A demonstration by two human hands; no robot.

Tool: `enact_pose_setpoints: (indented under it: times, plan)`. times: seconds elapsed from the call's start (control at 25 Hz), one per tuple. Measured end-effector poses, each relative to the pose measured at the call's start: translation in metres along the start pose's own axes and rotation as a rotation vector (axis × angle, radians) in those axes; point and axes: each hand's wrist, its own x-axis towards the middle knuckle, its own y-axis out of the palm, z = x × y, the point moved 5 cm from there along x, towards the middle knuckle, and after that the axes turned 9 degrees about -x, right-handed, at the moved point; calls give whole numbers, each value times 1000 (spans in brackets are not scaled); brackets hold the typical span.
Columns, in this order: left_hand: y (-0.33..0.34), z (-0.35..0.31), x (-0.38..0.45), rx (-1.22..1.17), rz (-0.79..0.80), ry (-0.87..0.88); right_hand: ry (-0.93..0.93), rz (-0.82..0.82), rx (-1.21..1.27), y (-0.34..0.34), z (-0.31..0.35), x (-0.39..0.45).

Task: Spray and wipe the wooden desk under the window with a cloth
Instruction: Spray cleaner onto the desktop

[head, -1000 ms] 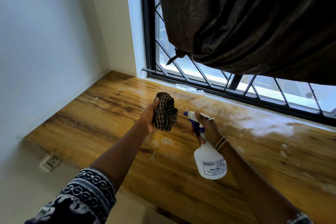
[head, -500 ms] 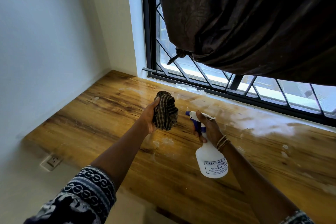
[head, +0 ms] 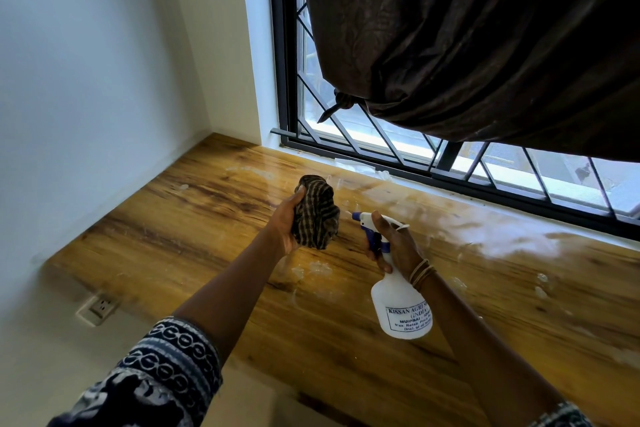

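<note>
The wooden desk (head: 180, 239) runs under the barred window, with white smears and droplets across its top. My left hand (head: 285, 220) grips a bunched dark striped cloth (head: 317, 213), held up above the desk. My right hand (head: 394, 241) grips the neck and trigger of a white spray bottle (head: 401, 308) with a blue and white nozzle; the nozzle points left at the cloth from a short gap. The bottle hangs above the desk surface.
A dark brown curtain (head: 485, 38) is tied up in a knot over the window (head: 346, 135) at the upper right. White walls close the desk's left end and corner. A wall socket (head: 100, 307) sits below the desk's front edge at the left.
Both hands keep nearly the same pose; the spray bottle has shifted very slightly to the right. The cloth stays held up in front of the nozzle.
</note>
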Motion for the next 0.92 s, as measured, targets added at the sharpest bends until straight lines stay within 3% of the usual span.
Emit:
enact_pose_setpoints:
  times: [0.2, 0.44, 0.6, 0.92]
  plan:
    - [-1, 2, -2, 4, -32, -14, -5, -11, -1, -4, -1, -4]
    - [-4, 11, 1, -19, -23, -26, -45, -175, -10, -36, -9, 1]
    - [-7, 19, 1, 5, -61, -39, -22, -279, -213, -43, -15, 2]
    - [-14, 31, -8, 5, -62, -60, 58, -292, -193, -49, -26, -3]
